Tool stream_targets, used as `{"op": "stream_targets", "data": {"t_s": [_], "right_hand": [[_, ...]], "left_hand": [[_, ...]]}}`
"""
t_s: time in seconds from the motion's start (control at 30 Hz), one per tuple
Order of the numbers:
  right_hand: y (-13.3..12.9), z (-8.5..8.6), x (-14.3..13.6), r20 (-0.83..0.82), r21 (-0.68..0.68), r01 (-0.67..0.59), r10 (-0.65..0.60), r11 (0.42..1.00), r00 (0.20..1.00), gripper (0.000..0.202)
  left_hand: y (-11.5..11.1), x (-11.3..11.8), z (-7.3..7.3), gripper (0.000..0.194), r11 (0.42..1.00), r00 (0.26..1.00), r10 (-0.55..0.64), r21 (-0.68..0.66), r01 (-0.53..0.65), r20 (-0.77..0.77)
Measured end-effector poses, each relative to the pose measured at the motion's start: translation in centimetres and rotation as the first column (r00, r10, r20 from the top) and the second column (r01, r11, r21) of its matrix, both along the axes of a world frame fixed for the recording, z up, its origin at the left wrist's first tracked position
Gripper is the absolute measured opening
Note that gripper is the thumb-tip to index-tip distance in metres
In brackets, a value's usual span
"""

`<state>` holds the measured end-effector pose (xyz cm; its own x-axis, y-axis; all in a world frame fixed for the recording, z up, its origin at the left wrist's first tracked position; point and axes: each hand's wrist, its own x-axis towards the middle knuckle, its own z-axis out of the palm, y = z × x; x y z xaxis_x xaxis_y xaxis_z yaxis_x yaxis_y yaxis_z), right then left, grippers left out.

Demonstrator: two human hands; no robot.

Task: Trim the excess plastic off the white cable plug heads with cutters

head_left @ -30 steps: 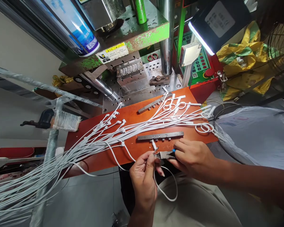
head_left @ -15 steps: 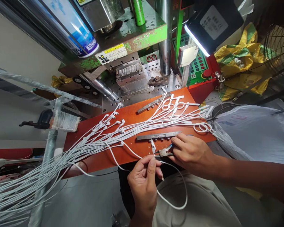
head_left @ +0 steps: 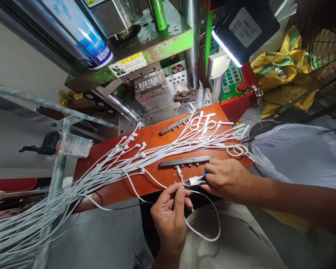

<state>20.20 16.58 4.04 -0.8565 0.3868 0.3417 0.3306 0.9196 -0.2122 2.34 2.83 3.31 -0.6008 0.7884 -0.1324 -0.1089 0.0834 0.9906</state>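
The green press stands at the far side, its metal base meeting the far edge of the orange counter. A bundle of white cables runs across the counter and off to the left. A pale plastic bag sits to the right. Of the two hands, the right hand is closed around the handles of the pliers, whose tips point left. The left hand, at the near edge, pinches a single white cable between thumb and fingers; it loops out to the right and near. Just beyond lies a dark metal bar, and a white connector reaches from its near side toward the plier tips; whether these touch, I cannot tell.
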Motion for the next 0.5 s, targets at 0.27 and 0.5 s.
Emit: {"op": "stream_targets", "data": {"t_s": [0.27, 0.5], "right_hand": [[0.2, 0.0, 0.3, -0.085, -0.283, 0.046, -0.073, 0.958, 0.994, 0.044], [-3.2, -1.3, 0.5, -0.374, -0.67, -0.102, -0.215, 0.735, 0.902, 0.024]], "left_hand": [[0.4, -0.5, 0.6, 0.029, 0.998, 0.961, -0.058, -0.001, 0.06, 0.269], [0.4, 0.5, 2.5, 0.047, 0.967, 0.938, -0.205, -0.09, 0.238, 0.28]]}}
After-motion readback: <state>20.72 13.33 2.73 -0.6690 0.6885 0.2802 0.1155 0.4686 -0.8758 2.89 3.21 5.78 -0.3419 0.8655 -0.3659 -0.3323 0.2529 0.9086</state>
